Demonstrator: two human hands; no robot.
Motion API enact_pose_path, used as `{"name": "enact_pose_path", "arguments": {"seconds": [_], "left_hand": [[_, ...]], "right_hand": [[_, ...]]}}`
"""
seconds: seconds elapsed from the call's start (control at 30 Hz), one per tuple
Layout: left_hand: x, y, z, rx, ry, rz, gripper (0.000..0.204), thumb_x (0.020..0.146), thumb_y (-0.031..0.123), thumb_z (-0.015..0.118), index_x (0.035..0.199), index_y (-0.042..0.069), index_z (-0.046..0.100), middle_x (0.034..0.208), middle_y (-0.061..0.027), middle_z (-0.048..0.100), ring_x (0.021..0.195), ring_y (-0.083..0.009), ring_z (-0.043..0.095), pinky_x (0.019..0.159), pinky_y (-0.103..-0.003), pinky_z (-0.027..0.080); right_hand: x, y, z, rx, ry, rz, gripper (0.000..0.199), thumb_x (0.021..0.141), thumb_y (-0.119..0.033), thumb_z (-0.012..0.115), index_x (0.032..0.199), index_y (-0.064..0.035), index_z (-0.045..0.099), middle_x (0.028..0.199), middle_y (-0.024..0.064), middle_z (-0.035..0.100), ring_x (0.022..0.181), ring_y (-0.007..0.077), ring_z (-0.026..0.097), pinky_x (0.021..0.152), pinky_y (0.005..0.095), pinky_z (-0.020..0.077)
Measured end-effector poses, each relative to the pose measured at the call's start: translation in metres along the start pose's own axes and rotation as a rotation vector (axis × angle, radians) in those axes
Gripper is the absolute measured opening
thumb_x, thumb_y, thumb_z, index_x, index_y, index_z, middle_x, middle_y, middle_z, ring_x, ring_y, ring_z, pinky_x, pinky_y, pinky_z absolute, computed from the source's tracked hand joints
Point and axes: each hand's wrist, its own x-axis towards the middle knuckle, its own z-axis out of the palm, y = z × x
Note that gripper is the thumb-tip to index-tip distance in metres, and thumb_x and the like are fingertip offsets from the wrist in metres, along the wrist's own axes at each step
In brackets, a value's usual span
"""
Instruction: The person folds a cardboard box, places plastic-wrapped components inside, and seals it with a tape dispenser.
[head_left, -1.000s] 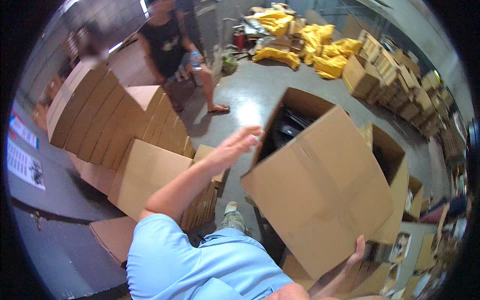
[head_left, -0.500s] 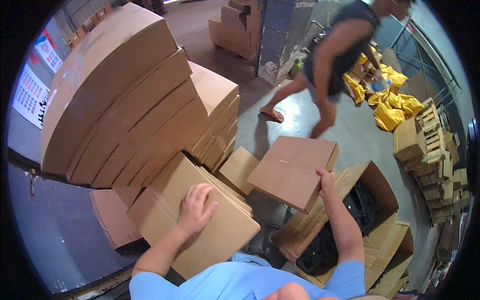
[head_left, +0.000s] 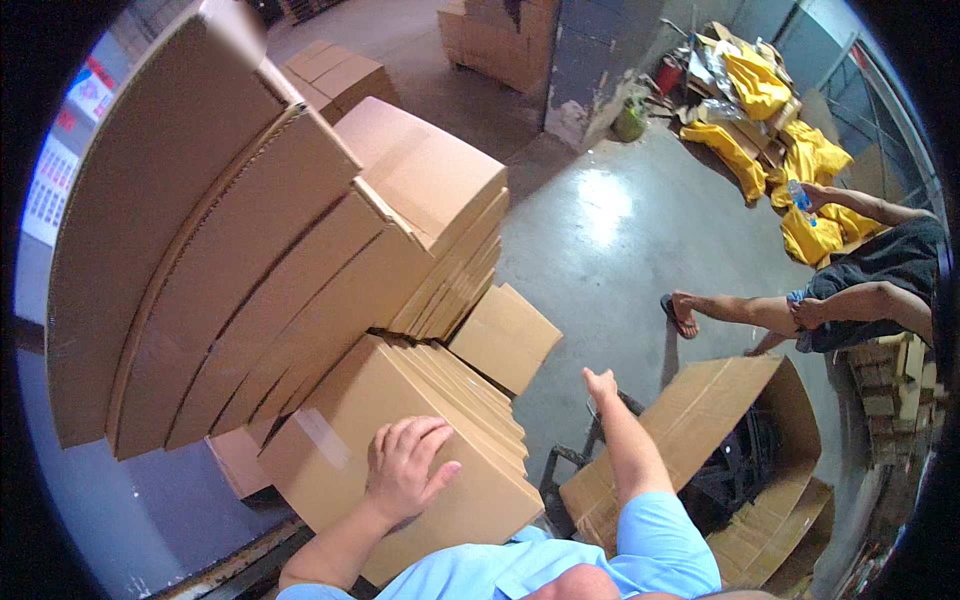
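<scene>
Tan rectangular cardboard carton tops stepped brown cardboard stack | left hand rests on it, fingers slightly apart, unclamped | right hand looks empty, finger spread unclear | likely light, stiff, crushable corners; opposite edges suit gripping

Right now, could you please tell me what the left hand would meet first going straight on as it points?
The left hand would probably meet the edges of the carton stack just ahead; depth is unclear, so it might pass above them.
</scene>
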Motion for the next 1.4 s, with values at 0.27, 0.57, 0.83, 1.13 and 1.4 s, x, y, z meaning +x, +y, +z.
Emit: {"name": "enact_pose_path", "arguments": {"seconds": [0.27,0.57,0.83,1.13,1.4], "left_hand": [[0.004,0.015,0.005,0.077,0.047,0.032,0.042,0.080,0.028,0.062,0.114,0.005,0.053,0.118,-0.0122,0.050,0.110,-0.0326,0.045,0.095,-0.045,0.032],[0.071,0.110,0.035,-0.031,-0.140,0.504,0.043,0.081,0.021,0.065,0.117,0.004,0.051,0.120,-0.0156,0.050,0.116,-0.0343,0.044,0.098,-0.046,0.034],[0.087,0.356,0.232,0.058,-0.704,1.305,0.040,0.085,0.029,0.061,0.112,0.000,0.054,0.110,-0.0148,0.057,0.103,-0.0323,0.053,0.089,-0.043,0.044],[0.063,0.393,0.388,0.386,-0.199,1.128,0.021,0.078,0.014,0.061,0.096,0.004,0.060,0.109,-0.0091,0.045,0.101,-0.0256,0.049,0.073,-0.041,0.052],[0.076,0.392,0.383,0.282,-0.252,0.929,0.027,0.082,0.015,0.057,0.106,0.002,0.052,0.116,-0.0135,0.039,0.112,-0.0340,0.040,0.075,-0.047,0.052]], "right_hand": [[-0.151,-0.013,-0.183,-0.043,0.157,-0.749,0.052,0.083,-0.041,0.061,0.119,-0.0039,0.054,0.113,0.0175,0.060,0.104,0.0315,0.058,0.091,0.0386,0.0452],[-0.370,0.274,-0.280,0.490,0.927,-0.399,0.038,0.083,-0.022,0.065,0.114,0.0004,0.058,0.108,0.0180,0.062,0.098,0.0268,0.062,0.086,0.0354,0.0481],[-0.578,0.477,-0.065,0.822,1.374,0.351,0.028,0.090,-0.018,0.059,0.109,0.0025,0.058,0.102,0.0113,0.062,0.093,0.0170,0.059,0.083,0.0309,0.0470],[-0.666,0.463,0.154,0.901,1.143,0.843,0.024,0.084,-0.012,0.062,0.103,0.0033,0.058,0.091,0.0130,0.062,0.083,0.0222,0.060,0.078,0.0336,0.0475],[-0.668,0.486,0.144,0.957,1.087,0.761,0.027,0.084,-0.013,0.062,0.105,0.0041,0.059,0.094,0.0150,0.064,0.086,0.0225,0.062,0.077,0.0340,0.0485]]}}
